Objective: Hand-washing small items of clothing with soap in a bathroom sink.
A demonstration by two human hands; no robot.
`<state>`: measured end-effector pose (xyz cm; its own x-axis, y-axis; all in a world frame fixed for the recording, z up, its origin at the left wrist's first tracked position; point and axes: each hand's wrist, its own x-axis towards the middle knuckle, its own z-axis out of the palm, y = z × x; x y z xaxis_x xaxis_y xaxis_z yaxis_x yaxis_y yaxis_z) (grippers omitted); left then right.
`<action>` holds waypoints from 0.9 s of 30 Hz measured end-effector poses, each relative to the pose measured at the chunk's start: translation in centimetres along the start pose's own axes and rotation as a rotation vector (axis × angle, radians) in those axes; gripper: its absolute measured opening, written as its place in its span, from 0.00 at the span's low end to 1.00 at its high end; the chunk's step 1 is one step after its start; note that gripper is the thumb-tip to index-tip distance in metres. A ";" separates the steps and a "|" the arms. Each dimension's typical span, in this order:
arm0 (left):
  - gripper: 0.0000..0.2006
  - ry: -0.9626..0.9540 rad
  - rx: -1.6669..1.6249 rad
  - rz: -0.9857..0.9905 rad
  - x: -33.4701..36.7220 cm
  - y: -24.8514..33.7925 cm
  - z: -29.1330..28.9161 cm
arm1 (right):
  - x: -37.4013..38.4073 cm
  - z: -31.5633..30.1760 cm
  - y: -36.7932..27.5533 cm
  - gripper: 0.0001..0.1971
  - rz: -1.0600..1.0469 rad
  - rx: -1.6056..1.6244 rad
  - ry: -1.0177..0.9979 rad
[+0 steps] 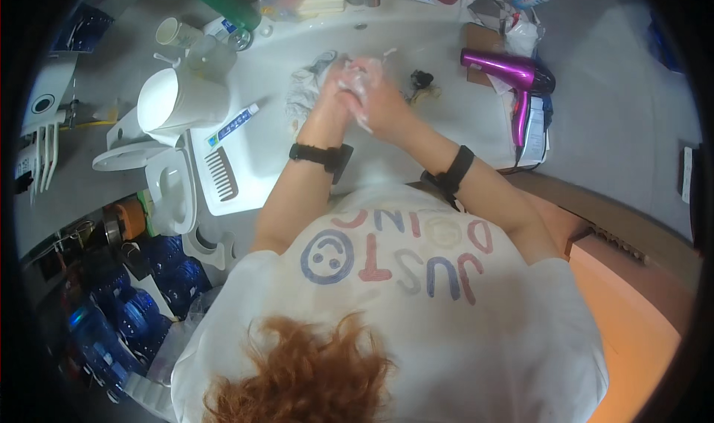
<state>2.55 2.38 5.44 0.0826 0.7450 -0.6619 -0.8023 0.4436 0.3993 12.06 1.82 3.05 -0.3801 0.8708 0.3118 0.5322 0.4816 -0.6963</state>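
Over the white sink [461,126], my left hand [336,88] and my right hand [381,102] are pressed together with their fingers closed. White foam or wet white material covers the fingers and shows between them; I cannot make out whether they grip a piece of cloth. A crumpled grey-white wet cloth [300,96] lies in the basin just left of my left hand. To the right of my right hand rests a small dark, yellowish bundle [422,81], too small to tell its kind. Black bands circle both my wrists.
On the sink's left ledge are a comb [221,175], a toothpaste tube [233,126] and a white bucket-like container [182,102]. A purple hair dryer [509,73] lies on the right. A green bottle [227,3] stands behind; a toilet [172,189] is at the left.
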 end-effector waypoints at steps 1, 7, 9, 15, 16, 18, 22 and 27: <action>0.12 -0.001 0.002 0.000 0.3 -0.7 0.0 | -0.4 0.1 0.2 0.14 -0.136 -0.145 -0.009; 0.13 -0.041 0.287 0.070 2.2 -2.0 -2.4 | 3.3 -0.2 3.8 0.12 0.371 0.246 -0.120; 0.13 -0.031 0.084 -0.022 2.0 -0.5 -2.0 | 1.3 -1.1 0.6 0.12 0.444 0.338 -0.086; 0.15 -0.206 0.072 0.027 3.3 -2.8 -2.3 | 3.3 -1.3 2.6 0.13 0.312 -0.110 -0.237; 0.15 -0.107 0.221 0.020 3.6 -2.6 -2.3 | 3.9 -1.2 3.5 0.14 0.399 0.100 -0.221; 0.17 -0.022 0.357 0.071 3.7 -2.4 -2.4 | 3.4 -1.0 3.8 0.13 0.470 0.275 -0.151; 0.15 -0.108 -0.060 -0.053 3.8 -1.3 -3.8 | 0.9 -2.1 0.3 0.16 -0.386 -0.170 0.224; 0.15 -0.012 0.393 -0.024 1.7 -2.4 -1.3 | 3.0 -0.7 4.2 0.17 0.332 0.119 0.013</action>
<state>3.83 1.89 2.53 0.1075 0.7370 -0.6673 -0.5125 0.6162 0.5980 13.71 6.54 1.48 -0.1905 0.9796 0.0636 0.5333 0.1576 -0.8311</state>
